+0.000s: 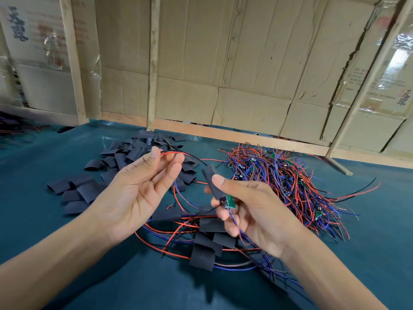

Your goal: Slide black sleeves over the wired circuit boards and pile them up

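Note:
My right hand grips a black sleeve with the thumb on top, and a small green circuit board sticks out of its lower end. Red and black wires arc from the board up to my left hand, which pinches them between thumb and fingertips, palm up. Loose empty sleeves lie heaped behind my left hand. Bare wired boards form a tangle at the right. Several sleeved boards with their wires lie piled below my hands.
Everything rests on a teal table mat. A cardboard wall with wooden battens closes off the back edge. More dark sleeves and wires sit at the far left.

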